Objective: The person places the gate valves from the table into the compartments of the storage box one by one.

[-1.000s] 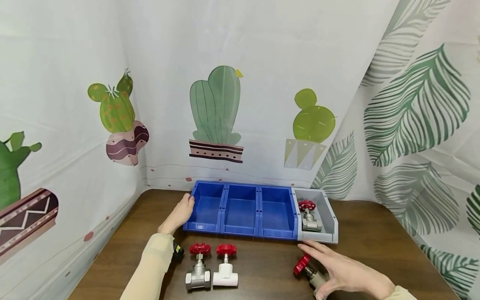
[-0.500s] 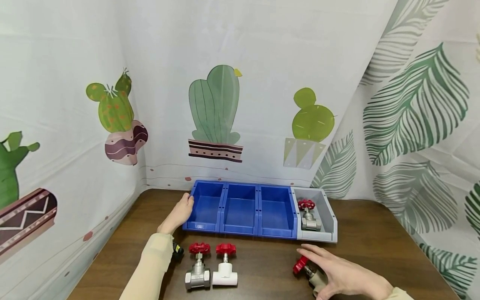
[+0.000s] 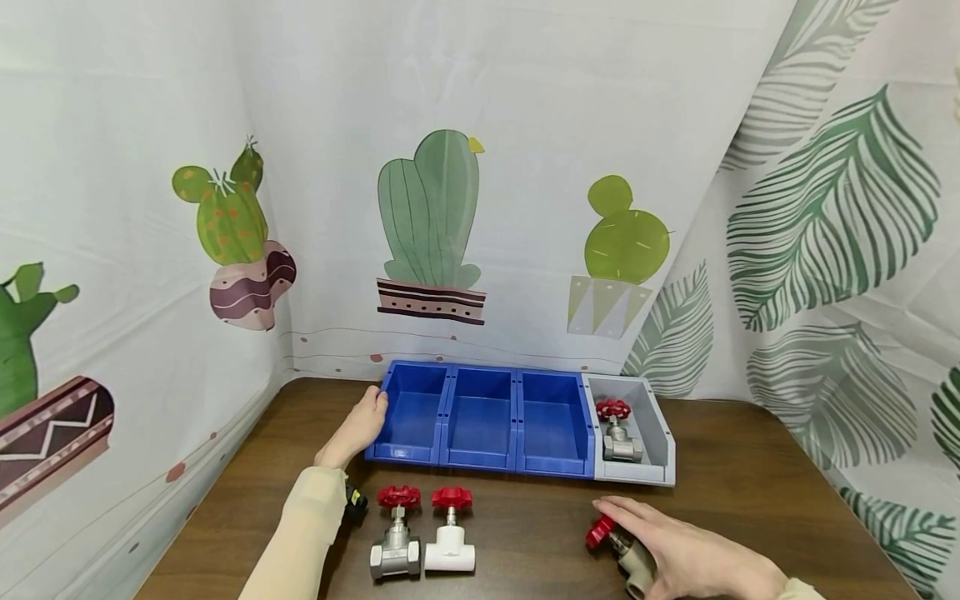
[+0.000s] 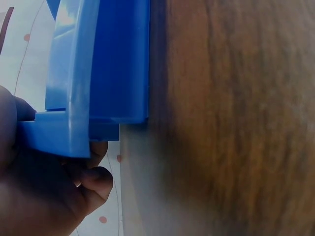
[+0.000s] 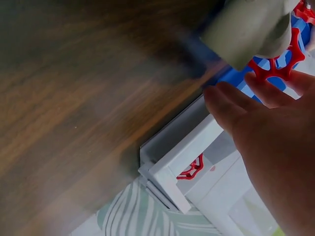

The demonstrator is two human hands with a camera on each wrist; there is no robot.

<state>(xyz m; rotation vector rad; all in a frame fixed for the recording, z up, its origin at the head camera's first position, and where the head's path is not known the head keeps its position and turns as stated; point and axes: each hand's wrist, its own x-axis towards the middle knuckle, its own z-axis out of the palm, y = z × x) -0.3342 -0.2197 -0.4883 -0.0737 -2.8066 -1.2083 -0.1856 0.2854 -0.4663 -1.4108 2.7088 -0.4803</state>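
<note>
In the head view, my left hand [image 3: 365, 423] grips the left side of the leftmost blue bin [image 3: 412, 408]. The left wrist view shows its fingers curled round the bin's rim [image 4: 78, 78]. My right hand [image 3: 693, 546] reaches over a beige-bodied valve [image 3: 637, 569] with a red handwheel [image 3: 600, 531], which lies tilted on the table. Its fingers [image 5: 231, 105] extend alongside the handwheel, close to it or touching. The thumb is largely hidden. A metal valve with a red handwheel [image 3: 622, 442] stands in the grey bin [image 3: 660, 475].
Another metal valve [image 3: 396, 554] and a white valve [image 3: 451, 554], both with red handwheels, stand on the wooden table [image 3: 540, 533]. A black item with yellow marks [image 3: 356, 504] is partly hidden by the left forearm. Patterned cloth [image 3: 525, 167] hangs behind the bins.
My right hand has lowered and come in closer round the beige valve, its thumb passing out of sight. My left hand stays on the blue bin.
</note>
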